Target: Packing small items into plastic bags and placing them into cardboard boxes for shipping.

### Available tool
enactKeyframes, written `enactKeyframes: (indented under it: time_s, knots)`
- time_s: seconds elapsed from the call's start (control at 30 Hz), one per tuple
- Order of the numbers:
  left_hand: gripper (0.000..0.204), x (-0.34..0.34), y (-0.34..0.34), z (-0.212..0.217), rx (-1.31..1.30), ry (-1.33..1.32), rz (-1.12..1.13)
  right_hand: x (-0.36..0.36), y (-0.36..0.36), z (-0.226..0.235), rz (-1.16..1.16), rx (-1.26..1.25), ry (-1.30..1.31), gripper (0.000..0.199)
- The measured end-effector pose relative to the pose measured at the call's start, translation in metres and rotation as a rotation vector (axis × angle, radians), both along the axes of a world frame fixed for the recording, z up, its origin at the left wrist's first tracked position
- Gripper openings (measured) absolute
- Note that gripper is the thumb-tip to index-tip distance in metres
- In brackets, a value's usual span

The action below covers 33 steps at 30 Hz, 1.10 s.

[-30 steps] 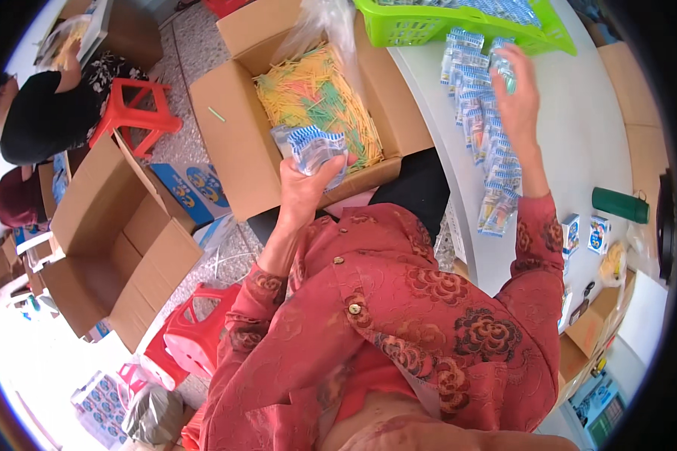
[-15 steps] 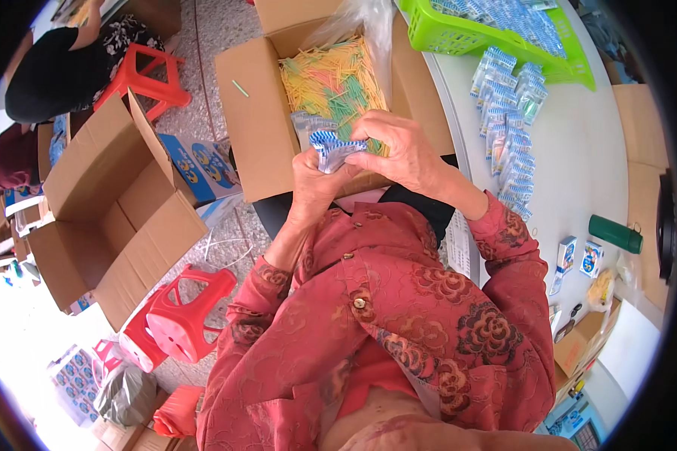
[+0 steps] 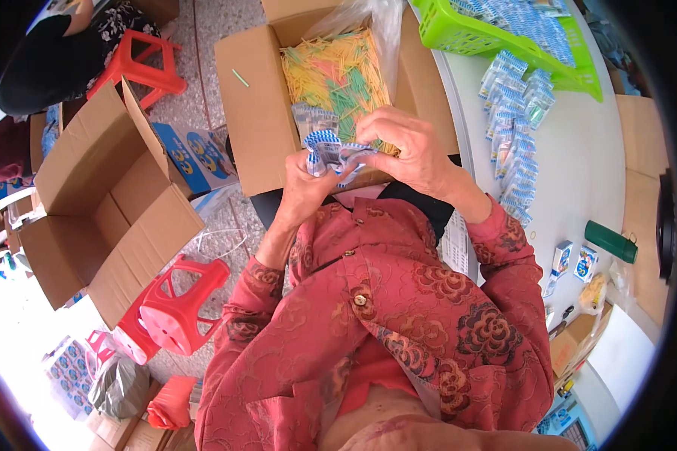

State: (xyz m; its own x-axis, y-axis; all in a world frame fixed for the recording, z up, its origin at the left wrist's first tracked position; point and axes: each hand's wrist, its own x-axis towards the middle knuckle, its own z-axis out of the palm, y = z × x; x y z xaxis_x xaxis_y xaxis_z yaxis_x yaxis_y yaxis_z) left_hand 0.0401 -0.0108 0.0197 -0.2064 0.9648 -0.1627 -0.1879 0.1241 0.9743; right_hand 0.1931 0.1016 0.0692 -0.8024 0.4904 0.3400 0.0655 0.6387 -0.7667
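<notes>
Above the near edge of a cardboard box [image 3: 248, 143], both hands grip a small clear plastic bag [image 3: 329, 154] with blue-and-white striped edging. My left hand [image 3: 306, 194] is closed round its left side. At the bag's right edge, my right hand [image 3: 415, 155] pinches with thumb and fingers. The bag's upper part is spread and crumpled; its contents cannot be made out. Another clear packet [image 3: 314, 120] shows just beyond it, over the box. Inside the box lies a heap of thin yellow, green and pink sticks [image 3: 331, 71], partly hidden by my right hand.
On the white table [image 3: 572, 165] at right lie a strip of filled packets [image 3: 513, 143], a green basket [image 3: 466, 34] of packets and a green bottle [image 3: 611, 241]. At left are an open carton [image 3: 105, 218] and red stools [image 3: 180, 308]. A seated person [image 3: 34, 68] is at upper left.
The bag's striped upper part is spread wider between my hands. My right hand has moved slightly right and my left slightly left. The whole view has shifted a little.
</notes>
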Motion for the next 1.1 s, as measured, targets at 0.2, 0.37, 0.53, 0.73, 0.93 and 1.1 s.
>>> enactKeyframes:
  time_s: [0.2, 0.37, 0.53, 0.73, 0.93, 1.1]
  knots:
    - [0.019, -0.007, 0.002, -0.017, -0.019, 0.037, 0.091, -0.002, -0.002, 0.006, -0.068, -0.132, 0.073, 0.038]
    - [0.024, -0.013, 0.006, -0.026, 0.027, 0.005, 0.151, -0.003, 0.012, -0.005, -0.218, -0.293, 0.115, 0.033]
    - [0.02, -0.022, 0.009, -0.027, -0.028, -0.204, 0.283, -0.018, 0.063, -0.061, -0.388, -0.455, -0.007, 0.027]
    - [0.026, -0.034, 0.011, -0.02, 0.021, -0.271, 0.365, -0.04, 0.117, -0.205, -0.471, -0.382, -0.237, 0.021]
    - [0.028, -0.049, 0.008, -0.033, -0.051, -0.289, 0.395, -0.045, 0.118, -0.285, -0.512, -0.216, -0.415, 0.014]
    - [0.034, -0.056, 0.004, -0.042, -0.069, -0.194, 0.356, -0.074, 0.118, -0.278, -0.526, -0.166, -0.561, 0.013]
